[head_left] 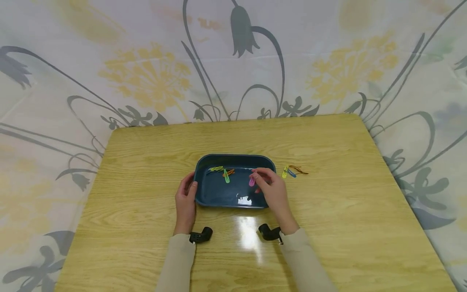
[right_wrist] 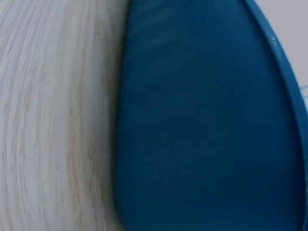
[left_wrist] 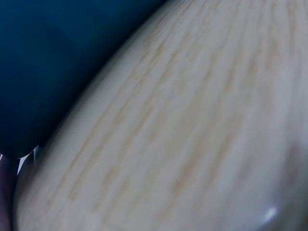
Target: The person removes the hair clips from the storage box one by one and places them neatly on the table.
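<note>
Dark blue tray (head_left: 219, 198) near the middle of the wooden table (head_left: 146, 162), taken here as the landmark. Left hand (head_left: 185, 200) pressed against the tray's left wall, thumb hooked over the rim and fingers curled round the outside, so a light hold on the tray itself. Right hand (head_left: 273, 190) reaching over the tray's right rim, fingertips drawn together in a pinch on a pink clip (head_left: 251, 181), held just above the tray floor at the right side. Inside the tray, toward its far wall: a yellow-green clip (head_left: 216, 168) at the far left, a green clip (head_left: 226, 176) and an orange clip (head_left: 230, 172) touching or overlapping near the far middle. Outside, on the table just right of the tray: a yellow clip (head_left: 284, 172) and a blue clip (head_left: 291, 173) side by side, with a brown clip (head_left: 299, 170) just beyond them, farther from the tray. Glare patch on the tray floor near its front wall. Black wrist-camera mounts at both cuffs, in front of the tray. Floral cloth (head_left: 233, 61) behind and around the table. Left wrist view: only blurred tray wall (left_wrist: 43, 62) and wood grain (left_wrist: 192, 134). Right wrist view: the same, tray wall (right_wrist: 202, 125) against wood (right_wrist: 53, 120), no fingers shown.
</note>
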Demonstrator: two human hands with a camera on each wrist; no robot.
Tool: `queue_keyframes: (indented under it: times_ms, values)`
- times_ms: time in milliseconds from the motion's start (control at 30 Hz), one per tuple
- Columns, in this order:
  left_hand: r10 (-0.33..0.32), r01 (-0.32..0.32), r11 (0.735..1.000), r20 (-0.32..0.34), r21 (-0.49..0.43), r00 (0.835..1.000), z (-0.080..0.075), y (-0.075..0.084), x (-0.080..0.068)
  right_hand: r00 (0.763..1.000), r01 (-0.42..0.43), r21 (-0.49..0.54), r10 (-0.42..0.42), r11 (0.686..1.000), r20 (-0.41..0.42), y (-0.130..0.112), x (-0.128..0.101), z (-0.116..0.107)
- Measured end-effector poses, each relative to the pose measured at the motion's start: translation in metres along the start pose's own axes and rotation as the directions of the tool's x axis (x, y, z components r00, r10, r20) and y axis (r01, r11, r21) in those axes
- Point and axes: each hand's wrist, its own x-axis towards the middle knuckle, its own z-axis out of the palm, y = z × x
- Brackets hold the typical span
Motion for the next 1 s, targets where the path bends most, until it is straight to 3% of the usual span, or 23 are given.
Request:
queue_keyframes:
  times_ms: [200,467,633,767,1000]
  values:
    - [-0.017,0.016,0.999,0.008,0.028,1.0,0.001,0.013,-0.008,0.997,-0.042,0.12,0.049,0.992,-0.059,0.0,-0.005,-0.006]
    - [0.008,-0.008,0.999,0.005,0.034,1.0,-0.003,-0.008,-0.001,0.973,-0.101,0.179,0.135,0.979,-0.186,0.006,-0.011,-0.025]
    - [0.029,-0.029,0.999,0.006,0.018,1.0,-0.003,-0.011,0.001,0.951,-0.161,0.291,0.227,0.943,-0.211,0.014,-0.012,-0.04]
    - [0.011,-0.011,1.0,0.015,0.008,1.0,-0.002,-0.004,0.0,0.939,-0.182,0.376,0.275,0.908,-0.209,0.012,-0.013,-0.047]
    - [0.008,-0.008,1.0,0.006,0.007,1.0,-0.002,-0.007,0.002,0.91,-0.259,0.429,0.368,0.865,-0.193,0.021,-0.011,-0.057]
